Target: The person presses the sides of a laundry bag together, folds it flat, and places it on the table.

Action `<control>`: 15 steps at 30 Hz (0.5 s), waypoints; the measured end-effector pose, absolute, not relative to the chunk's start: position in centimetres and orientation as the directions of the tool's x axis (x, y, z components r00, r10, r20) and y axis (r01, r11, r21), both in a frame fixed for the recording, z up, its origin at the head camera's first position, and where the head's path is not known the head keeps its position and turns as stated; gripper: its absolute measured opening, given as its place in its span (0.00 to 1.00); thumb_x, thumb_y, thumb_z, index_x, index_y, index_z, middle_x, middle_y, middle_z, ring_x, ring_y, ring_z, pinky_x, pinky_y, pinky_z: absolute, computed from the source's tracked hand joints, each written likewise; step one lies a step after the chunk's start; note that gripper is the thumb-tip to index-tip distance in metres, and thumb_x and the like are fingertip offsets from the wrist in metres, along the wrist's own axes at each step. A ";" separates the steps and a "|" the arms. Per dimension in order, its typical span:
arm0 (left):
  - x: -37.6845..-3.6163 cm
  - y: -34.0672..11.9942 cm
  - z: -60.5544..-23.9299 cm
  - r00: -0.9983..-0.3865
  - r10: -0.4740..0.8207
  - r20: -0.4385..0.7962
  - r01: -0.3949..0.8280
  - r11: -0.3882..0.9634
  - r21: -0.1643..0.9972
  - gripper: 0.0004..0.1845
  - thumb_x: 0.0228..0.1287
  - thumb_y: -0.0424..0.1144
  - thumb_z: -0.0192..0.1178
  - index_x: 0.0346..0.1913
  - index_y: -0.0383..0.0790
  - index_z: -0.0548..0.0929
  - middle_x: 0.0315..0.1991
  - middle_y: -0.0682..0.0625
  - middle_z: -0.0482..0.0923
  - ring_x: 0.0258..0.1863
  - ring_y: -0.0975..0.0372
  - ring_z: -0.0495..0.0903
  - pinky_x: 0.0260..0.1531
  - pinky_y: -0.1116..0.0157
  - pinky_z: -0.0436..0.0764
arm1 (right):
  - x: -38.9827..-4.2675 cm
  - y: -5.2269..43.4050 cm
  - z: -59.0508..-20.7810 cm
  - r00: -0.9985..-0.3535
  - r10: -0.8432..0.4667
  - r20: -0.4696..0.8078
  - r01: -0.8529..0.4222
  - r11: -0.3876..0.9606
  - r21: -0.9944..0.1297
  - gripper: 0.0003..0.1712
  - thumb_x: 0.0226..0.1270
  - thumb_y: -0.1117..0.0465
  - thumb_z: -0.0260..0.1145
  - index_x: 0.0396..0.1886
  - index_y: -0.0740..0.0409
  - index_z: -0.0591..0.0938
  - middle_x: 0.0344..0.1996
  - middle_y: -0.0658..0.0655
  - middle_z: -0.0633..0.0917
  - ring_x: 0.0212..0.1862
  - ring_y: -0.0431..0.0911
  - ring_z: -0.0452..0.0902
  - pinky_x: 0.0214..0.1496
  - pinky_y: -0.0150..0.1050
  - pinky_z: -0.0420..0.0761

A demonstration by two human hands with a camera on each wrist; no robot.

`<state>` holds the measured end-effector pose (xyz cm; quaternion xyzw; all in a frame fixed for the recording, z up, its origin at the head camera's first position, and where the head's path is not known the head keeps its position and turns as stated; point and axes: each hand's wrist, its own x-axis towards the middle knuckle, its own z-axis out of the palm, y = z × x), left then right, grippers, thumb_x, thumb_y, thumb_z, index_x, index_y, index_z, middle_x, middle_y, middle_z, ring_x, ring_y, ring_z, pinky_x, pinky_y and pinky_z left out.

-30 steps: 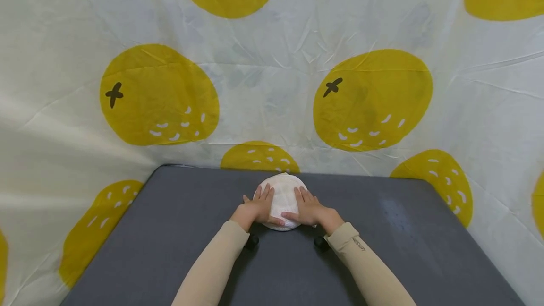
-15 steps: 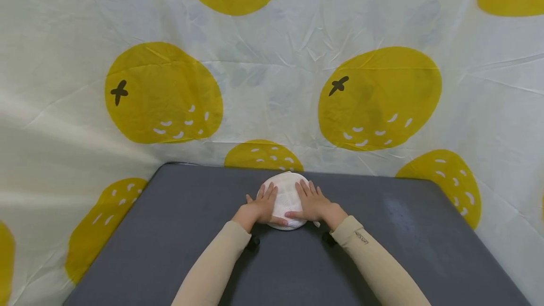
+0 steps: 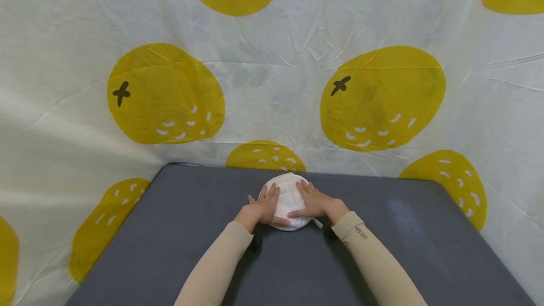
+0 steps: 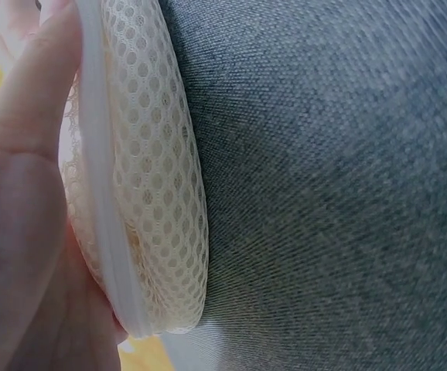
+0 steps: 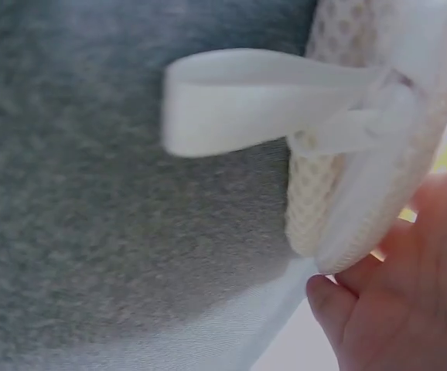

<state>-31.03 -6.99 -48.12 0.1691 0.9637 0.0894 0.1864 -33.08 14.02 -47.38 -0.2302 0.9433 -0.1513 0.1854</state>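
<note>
A round white mesh laundry bag (image 3: 290, 197) lies near the far edge of the grey table, under both hands. My left hand (image 3: 263, 209) rests on its left side with straight, spread fingers, the thumb pointing inward. On the right side, my right hand (image 3: 316, 203) rests in much the same way, its thumb across the near part. Seen close in the left wrist view, the bag has honeycomb mesh (image 4: 158, 154) and a smooth white band (image 4: 100, 170) along its side. A white fabric loop (image 5: 231, 104) sticks out from the bag near my right hand. The bag's contents cannot be made out.
The grey tabletop (image 3: 178, 249) stretches around the bag, with a pale smudge (image 3: 401, 216) on its right part. A white curtain (image 3: 263, 93) printed with yellow fruit hangs behind and beside the table.
The whole view has shifted slightly, moving the scene to the right. Both hands stay on the bag, and the fabric loop now shows more beside my right hand.
</note>
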 end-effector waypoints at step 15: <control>-30.4 -6.9 -47.1 -0.886 0.351 -0.305 0.298 0.932 0.207 0.62 0.60 0.71 0.64 0.84 0.41 0.45 0.84 0.46 0.38 0.82 0.49 0.37 0.70 0.32 0.50 | -33.0 13.8 -47.2 -0.822 -0.493 -0.286 -0.372 0.844 -0.387 0.67 0.67 0.32 0.67 0.82 0.70 0.42 0.80 0.73 0.42 0.79 0.70 0.34 0.77 0.64 0.49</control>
